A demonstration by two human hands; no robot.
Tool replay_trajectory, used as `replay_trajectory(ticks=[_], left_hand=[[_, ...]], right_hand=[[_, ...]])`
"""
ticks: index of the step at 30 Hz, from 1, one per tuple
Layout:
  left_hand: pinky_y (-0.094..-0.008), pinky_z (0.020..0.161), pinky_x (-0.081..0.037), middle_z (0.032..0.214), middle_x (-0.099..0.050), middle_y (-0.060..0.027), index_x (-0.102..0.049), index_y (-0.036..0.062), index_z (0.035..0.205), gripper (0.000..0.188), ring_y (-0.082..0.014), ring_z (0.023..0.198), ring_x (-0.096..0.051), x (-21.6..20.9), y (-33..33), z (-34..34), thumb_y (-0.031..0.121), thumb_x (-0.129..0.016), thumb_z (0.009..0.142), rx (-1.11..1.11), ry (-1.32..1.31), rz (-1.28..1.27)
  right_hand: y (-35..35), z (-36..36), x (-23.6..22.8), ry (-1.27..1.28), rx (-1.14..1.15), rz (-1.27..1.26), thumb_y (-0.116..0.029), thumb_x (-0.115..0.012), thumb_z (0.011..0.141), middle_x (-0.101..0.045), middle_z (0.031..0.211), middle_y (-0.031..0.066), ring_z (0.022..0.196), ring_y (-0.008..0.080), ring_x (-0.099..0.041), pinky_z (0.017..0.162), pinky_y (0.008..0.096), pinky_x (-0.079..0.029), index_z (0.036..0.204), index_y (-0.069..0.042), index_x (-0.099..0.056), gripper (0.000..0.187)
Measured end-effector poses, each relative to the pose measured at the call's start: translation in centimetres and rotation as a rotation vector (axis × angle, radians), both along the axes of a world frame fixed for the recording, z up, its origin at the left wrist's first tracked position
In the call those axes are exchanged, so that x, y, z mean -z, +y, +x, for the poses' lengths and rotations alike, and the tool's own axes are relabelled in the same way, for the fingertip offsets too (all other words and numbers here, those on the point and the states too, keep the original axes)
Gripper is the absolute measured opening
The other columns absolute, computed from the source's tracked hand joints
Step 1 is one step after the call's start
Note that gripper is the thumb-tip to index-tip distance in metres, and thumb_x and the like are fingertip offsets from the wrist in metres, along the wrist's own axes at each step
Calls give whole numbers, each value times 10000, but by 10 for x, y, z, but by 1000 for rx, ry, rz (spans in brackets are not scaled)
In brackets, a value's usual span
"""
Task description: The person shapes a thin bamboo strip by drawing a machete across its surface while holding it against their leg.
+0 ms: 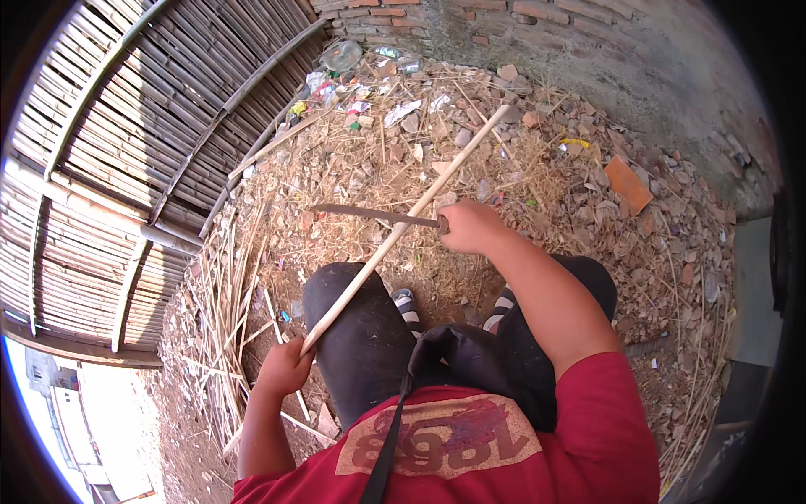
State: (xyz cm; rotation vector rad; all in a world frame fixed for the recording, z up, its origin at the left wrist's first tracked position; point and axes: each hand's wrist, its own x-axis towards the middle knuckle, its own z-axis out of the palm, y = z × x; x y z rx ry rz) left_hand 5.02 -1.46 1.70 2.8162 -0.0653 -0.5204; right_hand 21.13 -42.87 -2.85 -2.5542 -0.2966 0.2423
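Mid-frame, our hands:
Left hand (284, 367): grips stick (403, 228).
Right hand (470, 227): grips knife (374, 215), blade across stick.
Progress: we judge the stick part-shaved; shavings (227, 336) at left.

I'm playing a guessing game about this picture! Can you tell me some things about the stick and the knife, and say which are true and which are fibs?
1. The left hand grips the near end of a long pale stick. True.
2. The right hand holds a hammer. False: it holds a long knife.
3. The knife blade lies across the stick. True.
4. The ground is clean tile. False: it is dirt with rubble, straw and litter.
5. A bamboo fence stands on the person's left. True.
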Motion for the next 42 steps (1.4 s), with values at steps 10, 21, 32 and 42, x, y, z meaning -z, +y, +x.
replay_trajectory(ticks=[10,21,32,42], left_hand=[[-490,707,-505,760,-651,-251,-646,-21,894,305,-425,739,-653,4,4,2,274,-641,971,-7,-17,-56],[-549,628,-491,727,-638,-265,-604,23,813,308,-499,712,-636,16,9,-23,288,-676,952,-53,-157,-93],[-509,611,-498,679,-640,-220,-628,29,850,366,-437,666,-659,-2,25,-18,373,-737,910,-23,-187,75],[-509,744,-533,927,-687,-211,-632,38,1060,441,-427,866,-688,2,21,-25,439,-727,904,-32,-275,102]], right_hand=[[-15,16,17,30,147,99,-215,-661,788,-735,983,173,960,385,-702,836,481,-558,1021,-84,-730,276],[-38,13,1,-7,175,345,-292,-766,740,-731,913,191,885,378,-705,797,451,-550,1001,-25,-730,375],[-47,16,4,43,244,377,-333,-798,770,-740,930,160,850,327,-704,794,406,-543,1070,-31,-739,430],[-52,18,1,-46,281,398,-341,-795,768,-746,972,173,906,332,-707,820,411,-541,1116,7,-723,498]])
